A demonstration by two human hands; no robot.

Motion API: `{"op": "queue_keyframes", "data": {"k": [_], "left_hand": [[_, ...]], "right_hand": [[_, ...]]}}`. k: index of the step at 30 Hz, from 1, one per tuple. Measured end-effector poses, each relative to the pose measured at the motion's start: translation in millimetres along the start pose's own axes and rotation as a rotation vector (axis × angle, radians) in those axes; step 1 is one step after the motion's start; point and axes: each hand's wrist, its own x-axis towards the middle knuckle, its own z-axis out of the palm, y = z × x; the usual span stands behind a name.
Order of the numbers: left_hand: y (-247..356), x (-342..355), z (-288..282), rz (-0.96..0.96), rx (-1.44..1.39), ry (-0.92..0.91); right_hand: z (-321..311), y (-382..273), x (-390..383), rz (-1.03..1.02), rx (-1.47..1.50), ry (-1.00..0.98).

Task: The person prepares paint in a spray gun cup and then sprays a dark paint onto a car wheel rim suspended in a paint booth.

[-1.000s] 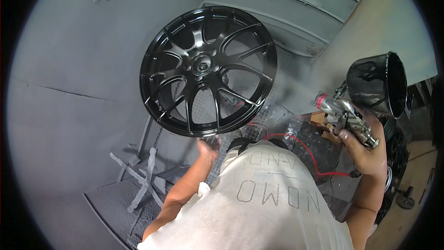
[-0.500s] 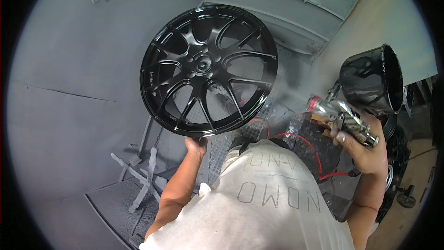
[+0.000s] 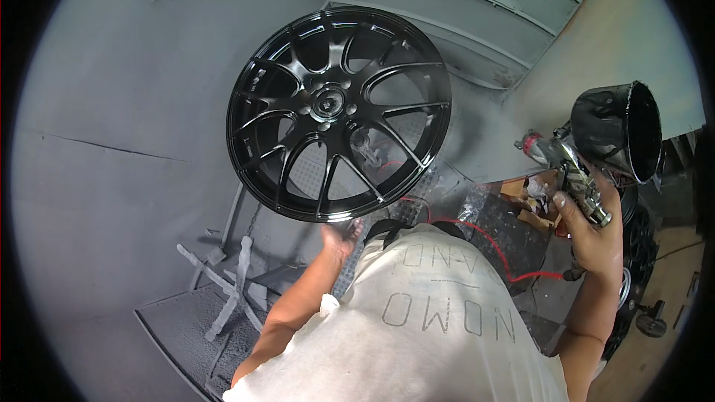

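Observation:
A glossy black multi-spoke car wheel rim (image 3: pixel 328 134) hangs face toward me, left of the middle. Just under its lower edge is my left hand (image 3: pixel 342 238), palm up and fingers apart, the tips close to or touching the rim. At the right, my right hand (image 3: pixel 596 234) grips a metal spray gun (image 3: pixel 570 167) with a red ring near its nozzle. The gun points left toward the wheel, apart from it. A black paint-smeared cup (image 3: pixel 607 126) sits on the gun, its round end turned right. What holds the wheel up is hidden behind it.
A red hose (image 3: pixel 499 249) runs across the floor toward my right forearm. Grey-coated crossed bars (image 3: pixel 234 290) stand at the lower left. Torn cardboard (image 3: pixel 532 193) lies below the gun. More dark wheels (image 3: pixel 637 260) and a small fan (image 3: pixel 652 320) are at the right. Grey walls (image 3: pixel 126 104) surround the wheel.
The wheel has turned about its centre. My left hand has shifted right along its lower edge. My right hand has drawn the spray gun slightly right and down, away from the wheel.

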Motion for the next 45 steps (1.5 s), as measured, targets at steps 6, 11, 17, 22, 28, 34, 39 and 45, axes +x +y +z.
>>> {"op": "queue_keyframes", "data": {"k": [6, 11, 17, 22, 28, 34, 39, 45], "left_hand": [[7, -7, 10, 0.046, 0.038, -0.006], [48, -9, 4, 0.115, 0.118, 0.048], [91, -3, 0, 0.307, 0.02, -0.029], [102, 5, -5, 0.518, -0.071, -0.058], [62, 15, -15, 0.367, 0.04, -0.009], [-7, -10, 3, -0.025, -0.04, 0.043], [18, -9, 5, 0.032, -0.005, -0.004], [64, -2, -1, 0.225, 0.084, 0.039]], "right_hand": [[4, -2, 3, -0.034, 0.131, -0.243], [7, -2, 4, -0.025, 0.057, -0.177], [-2, 10, -6, -0.046, -0.039, 0.014], [2, 2, -1, -0.06, -0.009, -0.046], [5, -4, 0, 0.003, 0.156, -0.277], [8, 8, -3, -0.084, 0.002, -0.126], [2, 1, 2, -0.059, -0.094, 0.012], [0, 1, 5, -0.023, 0.048, -0.197]]}}
